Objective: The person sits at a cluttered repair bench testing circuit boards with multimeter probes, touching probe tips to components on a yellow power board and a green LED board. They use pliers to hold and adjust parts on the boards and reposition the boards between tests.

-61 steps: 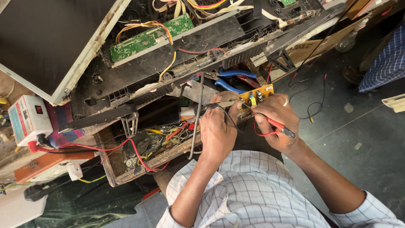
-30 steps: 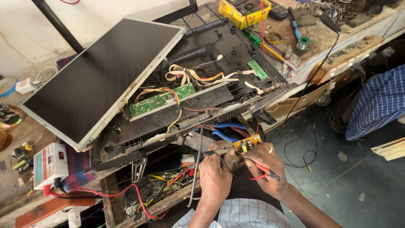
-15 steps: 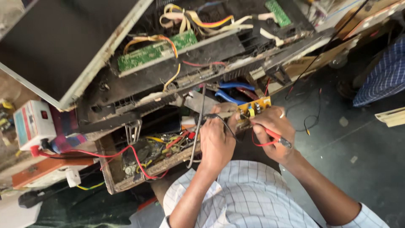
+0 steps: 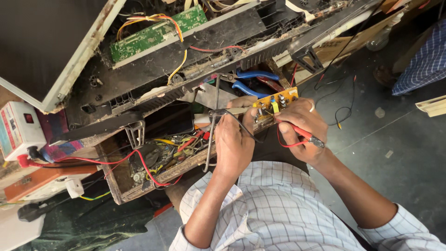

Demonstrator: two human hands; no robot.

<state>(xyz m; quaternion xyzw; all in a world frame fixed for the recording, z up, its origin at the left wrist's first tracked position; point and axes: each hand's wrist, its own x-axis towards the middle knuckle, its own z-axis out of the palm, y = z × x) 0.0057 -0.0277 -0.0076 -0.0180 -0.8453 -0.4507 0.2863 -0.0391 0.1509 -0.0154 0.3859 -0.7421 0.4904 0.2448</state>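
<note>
Since half a second ago the view has dropped and pulled in closer; both hands hold the same pose over the small yellow circuit board [image 4: 275,103], which sits at the front edge of the cluttered bench just below the blue-handled pliers [image 4: 253,81]. Left hand [image 4: 233,139] is curled tight, fingers narrow, pinching a black probe lead [image 4: 232,115] whose tip points toward the board's left end. Right hand [image 4: 299,128] is closed around a red probe [image 4: 302,135], held like a pen, tip down on the board; its red wire loops under the palm. Whether the left probe tip touches the board can't be told. A thin metal rod [image 4: 211,125] stands nearly upright just left of the left hand. Behind the board lies an opened flat-screen set, its black back shell [image 4: 218,42] exposed with a green circuit board [image 4: 158,32] and yellow-orange wires on top. Left of the hands a wooden tray [image 4: 139,186] holds a tangle of wires and small parts, a red wire [image 4: 102,160] trailing across it. A white meter box [image 4: 16,130] sits at the far left edge. Person wears a white checked shirt [image 4: 278,214]; another person's blue checked sleeve [image 4: 423,56] shows at top right
</note>
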